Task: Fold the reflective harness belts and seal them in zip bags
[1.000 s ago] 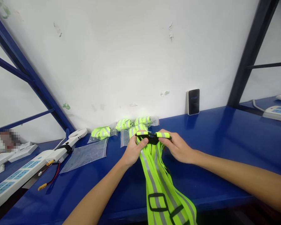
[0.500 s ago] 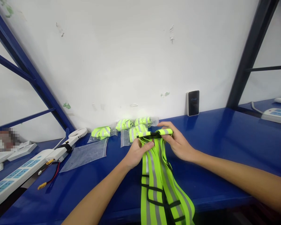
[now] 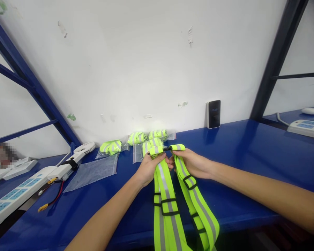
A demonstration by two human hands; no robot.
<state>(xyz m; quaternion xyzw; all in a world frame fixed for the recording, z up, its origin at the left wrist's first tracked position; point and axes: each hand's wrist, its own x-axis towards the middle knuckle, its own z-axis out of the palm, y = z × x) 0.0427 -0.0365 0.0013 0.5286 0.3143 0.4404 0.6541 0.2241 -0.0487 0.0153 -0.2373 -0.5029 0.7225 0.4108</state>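
Note:
Between my hands hangs a neon-yellow reflective strap harness (image 3: 165,181) with grey stripes and black slide buckles. My left hand (image 3: 149,169) is closed on its upper left part, thumb lying over the strap. On the upper right part, my right hand (image 3: 191,163) grips the strap, its fingers partly hidden behind the fabric. A short dark piece joins the two sides at the top. The lower straps drop past the table's front edge and out of view. Behind my left hand lie several clear bags of folded yellow straps (image 3: 111,147).
An opened-out clear plastic bag (image 3: 94,172) lies on the blue table (image 3: 240,164) at left. Nearby are a white handheld fan (image 3: 85,147), a power strip (image 3: 21,193) and a red-black cable with yellow connectors (image 3: 58,193). A small black-faced device (image 3: 214,114) leans against the wall.
My right hand has moved left and slightly down, closer to my left hand. The straps have parted into two clearer hanging groups, and the buckles have shifted.

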